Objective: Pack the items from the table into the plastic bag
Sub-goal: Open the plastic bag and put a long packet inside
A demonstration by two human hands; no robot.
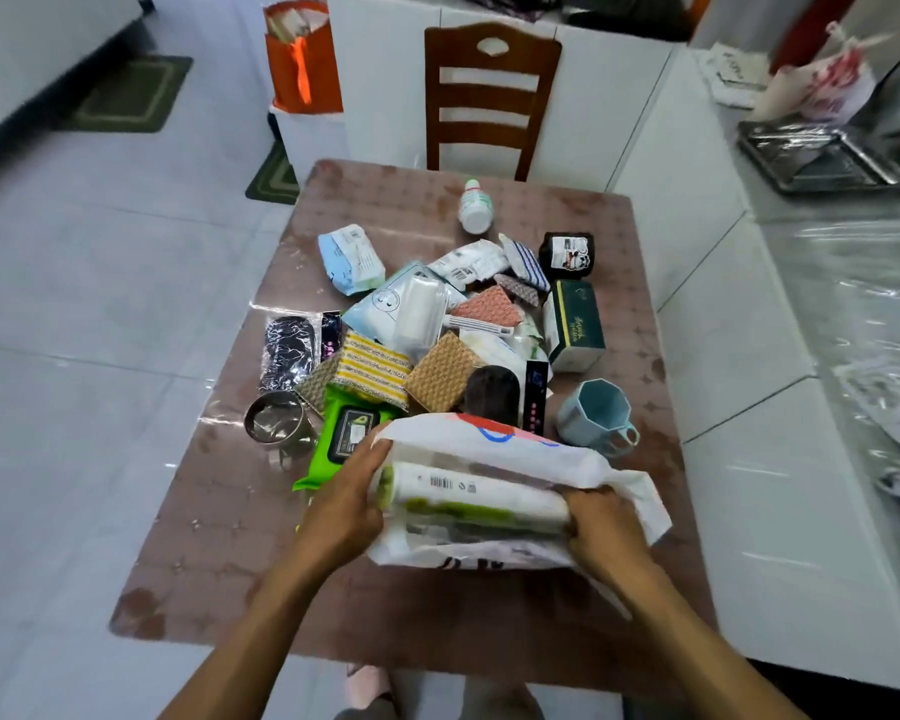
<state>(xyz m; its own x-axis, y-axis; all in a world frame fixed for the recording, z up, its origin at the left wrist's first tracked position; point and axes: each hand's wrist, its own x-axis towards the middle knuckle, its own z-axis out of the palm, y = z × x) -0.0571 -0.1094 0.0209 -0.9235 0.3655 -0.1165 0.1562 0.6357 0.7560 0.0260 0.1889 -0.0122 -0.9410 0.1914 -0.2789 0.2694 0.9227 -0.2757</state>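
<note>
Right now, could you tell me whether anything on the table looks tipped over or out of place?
The white bottle at the far end lies on its side, and the steel cup leans tilted by the heap. Nothing looks spilled or damaged.

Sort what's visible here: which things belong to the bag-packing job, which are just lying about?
Job: plastic bag, wipes pack inside it, both hands, blue mug, green tissue box, white bottle.
Lying about: wooden chair, orange bag, metal tray.

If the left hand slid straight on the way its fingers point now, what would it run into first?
Probably the green wipes pack: the left hand, holding the plastic bag at its left edge, points up and right, and the pack lies just past its fingertips. Depth is unclear, so it might pass over.
</note>
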